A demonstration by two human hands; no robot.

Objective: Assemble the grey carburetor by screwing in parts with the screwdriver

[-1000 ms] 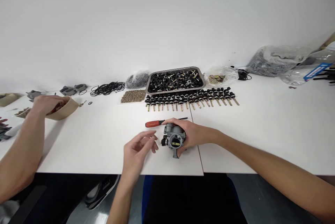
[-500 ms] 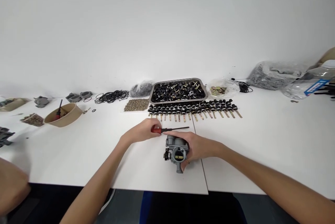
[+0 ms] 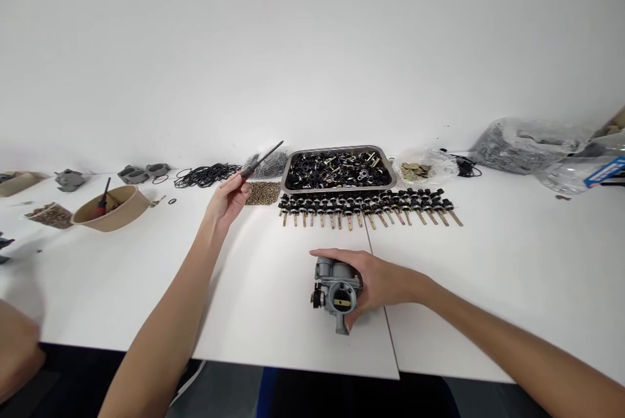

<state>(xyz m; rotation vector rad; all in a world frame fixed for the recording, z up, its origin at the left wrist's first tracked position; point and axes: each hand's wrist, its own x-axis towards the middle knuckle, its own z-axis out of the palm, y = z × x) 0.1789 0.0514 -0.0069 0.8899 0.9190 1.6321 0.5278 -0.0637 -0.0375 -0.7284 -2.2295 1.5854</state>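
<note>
My left hand (image 3: 228,200) is raised at the left of the middle, closed around the red handle of a screwdriver (image 3: 263,159). The dark shaft points up and to the right, in front of a clear bag of small dark parts. Near the front of the table, my right hand (image 3: 374,284) grips a grey metal carburetor (image 3: 340,291) from its right side. Its round bore faces me, with a brass-coloured plate inside, and a black fitting sticks out on its left. The thumb is low and the fingers reach over the top.
Behind stands a metal tray (image 3: 287,183) of small black parts, with a row of black-topped pieces (image 3: 366,203) before it. Brass bits (image 3: 263,193) lie left of these. A cardboard bowl (image 3: 112,219) holds another screwdriver. At far left is another person's arm (image 3: 17,346).
My left hand has lifted the screwdriver off the table area and carried it up and left, its shaft now tilted upward. My right hand still holds the carburetor in place.
</note>
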